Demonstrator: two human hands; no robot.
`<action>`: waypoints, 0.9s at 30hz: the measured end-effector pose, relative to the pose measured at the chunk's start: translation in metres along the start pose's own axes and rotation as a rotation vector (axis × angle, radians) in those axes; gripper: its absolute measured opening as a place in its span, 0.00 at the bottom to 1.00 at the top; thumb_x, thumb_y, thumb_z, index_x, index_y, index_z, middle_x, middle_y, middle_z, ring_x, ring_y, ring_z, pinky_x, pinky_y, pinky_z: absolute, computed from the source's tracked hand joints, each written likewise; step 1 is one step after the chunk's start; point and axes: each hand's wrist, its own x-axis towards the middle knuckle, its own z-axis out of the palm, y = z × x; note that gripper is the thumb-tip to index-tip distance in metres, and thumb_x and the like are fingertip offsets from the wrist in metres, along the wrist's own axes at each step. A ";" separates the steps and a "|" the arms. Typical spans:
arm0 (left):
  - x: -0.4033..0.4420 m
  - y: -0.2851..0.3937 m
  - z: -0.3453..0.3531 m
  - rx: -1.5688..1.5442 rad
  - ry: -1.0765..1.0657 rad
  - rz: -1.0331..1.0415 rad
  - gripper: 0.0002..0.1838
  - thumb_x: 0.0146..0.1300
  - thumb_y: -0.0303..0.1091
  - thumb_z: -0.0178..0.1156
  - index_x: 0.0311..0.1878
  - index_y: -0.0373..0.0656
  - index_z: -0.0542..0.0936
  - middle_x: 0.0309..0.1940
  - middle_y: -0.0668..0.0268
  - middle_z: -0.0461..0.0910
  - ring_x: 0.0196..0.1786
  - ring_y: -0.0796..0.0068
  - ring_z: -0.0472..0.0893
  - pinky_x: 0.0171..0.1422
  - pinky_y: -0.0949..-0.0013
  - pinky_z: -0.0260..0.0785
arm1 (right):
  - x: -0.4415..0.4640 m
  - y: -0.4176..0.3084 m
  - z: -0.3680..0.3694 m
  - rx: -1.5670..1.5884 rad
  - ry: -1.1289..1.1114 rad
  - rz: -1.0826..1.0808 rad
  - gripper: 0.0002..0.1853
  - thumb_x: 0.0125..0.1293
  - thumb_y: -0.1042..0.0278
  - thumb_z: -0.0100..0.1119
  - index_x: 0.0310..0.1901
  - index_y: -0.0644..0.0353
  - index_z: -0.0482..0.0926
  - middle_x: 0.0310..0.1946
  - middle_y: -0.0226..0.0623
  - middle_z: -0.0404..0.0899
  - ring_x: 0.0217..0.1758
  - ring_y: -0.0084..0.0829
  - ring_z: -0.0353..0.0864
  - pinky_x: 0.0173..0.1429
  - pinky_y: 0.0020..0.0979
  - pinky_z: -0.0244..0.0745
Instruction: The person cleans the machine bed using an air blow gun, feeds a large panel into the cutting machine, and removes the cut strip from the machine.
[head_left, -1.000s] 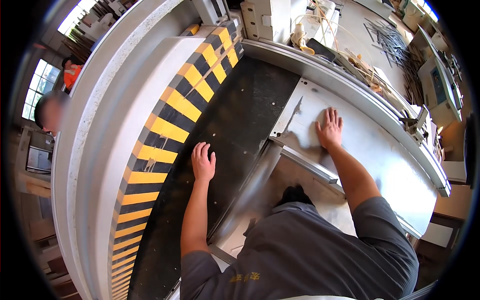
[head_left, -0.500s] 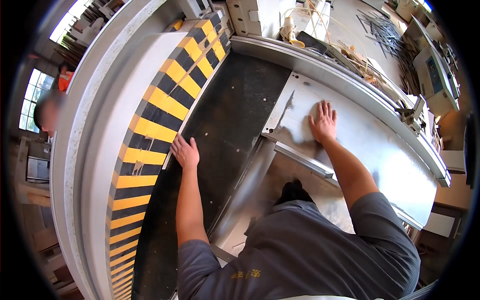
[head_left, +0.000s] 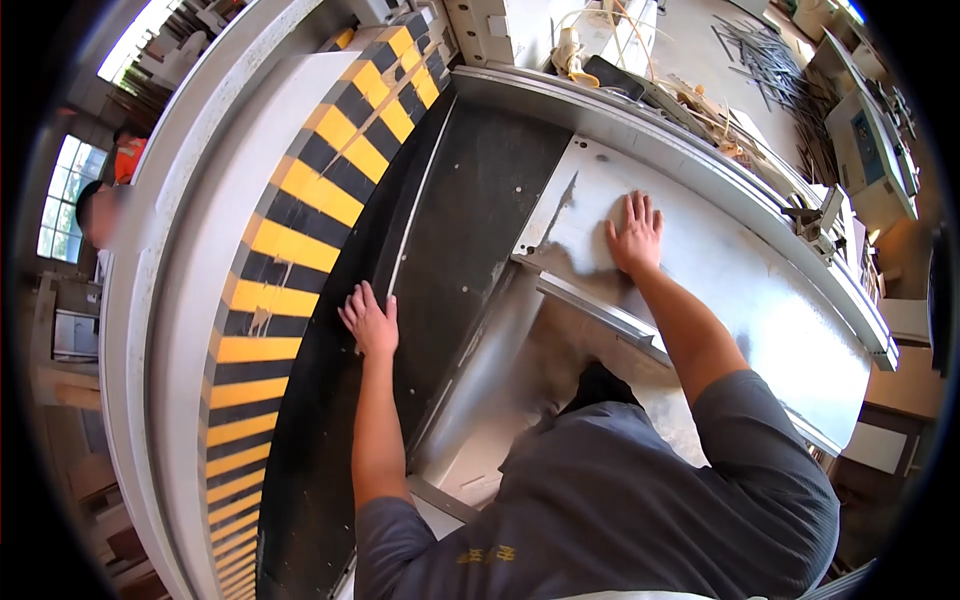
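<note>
My left hand (head_left: 370,320) lies with its fingers spread over a thin pale strip (head_left: 413,215) on the dark bed of the machine (head_left: 480,200). The strip runs from the far corner down to this hand, and whether the fingers press on it is hard to tell. Just left of them stands a beam with yellow and black stripes (head_left: 285,240), a dark gap between it and the strip. Palm down, my right hand (head_left: 637,237) rests flat on a shiny metal plate (head_left: 750,300), fingers stretched forward and holding nothing.
A long metal rail (head_left: 680,150) borders the plate on the far side, with hoses and clutter (head_left: 700,105) behind it. A metal bar (head_left: 600,318) crosses in front of my body. Beyond the machine at left is another person (head_left: 98,215).
The striped beam has shifted away to the left, baring a dark gap beside the pale strip. Both hands keep nearly the same places, the right one slightly further left in view.
</note>
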 end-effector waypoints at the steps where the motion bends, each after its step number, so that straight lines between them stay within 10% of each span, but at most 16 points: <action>1: -0.026 0.013 -0.011 0.014 0.046 0.005 0.38 0.78 0.53 0.63 0.83 0.43 0.70 0.79 0.53 0.72 0.83 0.42 0.64 0.90 0.31 0.46 | 0.002 0.001 0.003 0.002 -0.003 -0.002 0.43 0.80 0.39 0.50 0.87 0.59 0.60 0.92 0.44 0.49 0.95 0.44 0.42 0.95 0.53 0.35; 6: -0.155 0.044 -0.037 -0.402 0.107 -0.149 0.39 0.63 0.35 0.77 0.77 0.42 0.76 0.65 0.49 0.77 0.72 0.40 0.74 0.77 0.43 0.69 | 0.003 0.005 -0.002 0.043 -0.019 0.005 0.44 0.80 0.38 0.50 0.87 0.58 0.58 0.92 0.43 0.48 0.96 0.43 0.41 0.95 0.54 0.34; 10: -0.248 0.089 -0.079 -0.331 -0.049 -0.211 0.57 0.48 0.33 0.81 0.85 0.41 0.65 0.78 0.41 0.71 0.74 0.35 0.73 0.78 0.42 0.67 | 0.007 0.016 0.004 0.235 -0.089 0.035 0.49 0.72 0.43 0.65 0.87 0.59 0.58 0.92 0.43 0.49 0.95 0.44 0.42 0.95 0.53 0.35; 13: -0.321 0.117 -0.086 -0.663 -0.037 -0.250 0.52 0.49 0.28 0.77 0.81 0.38 0.68 0.70 0.45 0.80 0.71 0.39 0.79 0.77 0.45 0.70 | -0.031 -0.001 -0.017 0.913 -0.425 0.016 0.46 0.71 0.47 0.71 0.82 0.65 0.64 0.78 0.58 0.71 0.81 0.55 0.72 0.85 0.51 0.66; 17: -0.380 0.165 -0.135 -1.611 -0.302 -0.732 0.45 0.59 0.20 0.65 0.82 0.42 0.64 0.65 0.52 0.82 0.66 0.58 0.83 0.72 0.59 0.77 | -0.151 -0.018 -0.047 1.036 -0.600 -0.643 0.39 0.75 0.35 0.68 0.63 0.69 0.77 0.64 0.55 0.80 0.59 0.47 0.80 0.63 0.52 0.78; 18: -0.385 0.188 -0.160 -1.610 -0.327 -0.692 0.44 0.58 0.21 0.64 0.81 0.41 0.64 0.66 0.51 0.82 0.64 0.60 0.84 0.70 0.60 0.78 | -0.159 -0.022 -0.101 0.903 -1.175 -0.503 0.50 0.69 0.29 0.71 0.71 0.73 0.73 0.74 0.62 0.73 0.72 0.52 0.75 0.75 0.51 0.73; 20: -0.411 0.196 -0.153 -1.568 -0.395 -0.588 0.38 0.65 0.26 0.65 0.80 0.40 0.69 0.73 0.50 0.78 0.72 0.53 0.81 0.77 0.54 0.73 | -0.217 -0.016 -0.103 1.414 -1.500 -0.189 0.73 0.63 0.28 0.77 0.86 0.77 0.42 0.86 0.67 0.54 0.91 0.57 0.51 0.91 0.47 0.56; 21: -0.425 0.211 -0.158 -1.510 -0.399 -0.553 0.33 0.70 0.29 0.65 0.78 0.37 0.72 0.72 0.50 0.79 0.71 0.52 0.81 0.76 0.55 0.73 | -0.233 -0.019 -0.092 1.483 -1.548 -0.161 0.75 0.65 0.31 0.78 0.87 0.76 0.35 0.84 0.63 0.61 0.88 0.52 0.59 0.87 0.47 0.61; 22: -0.435 0.221 -0.163 -1.449 -0.399 -0.527 0.28 0.76 0.33 0.66 0.76 0.35 0.75 0.71 0.51 0.79 0.70 0.50 0.81 0.75 0.55 0.73 | -0.247 -0.020 -0.091 1.659 -1.495 -0.190 0.58 0.63 0.36 0.82 0.77 0.76 0.62 0.64 0.50 0.81 0.67 0.39 0.83 0.68 0.37 0.81; 27: -0.395 0.283 -0.219 -1.003 -0.372 0.029 0.46 0.69 0.27 0.68 0.88 0.41 0.57 0.82 0.54 0.67 0.79 0.55 0.71 0.78 0.56 0.70 | -0.233 0.059 -0.161 1.882 -1.024 -0.273 0.32 0.71 0.57 0.77 0.66 0.65 0.73 0.57 0.36 0.84 0.59 0.30 0.85 0.66 0.36 0.82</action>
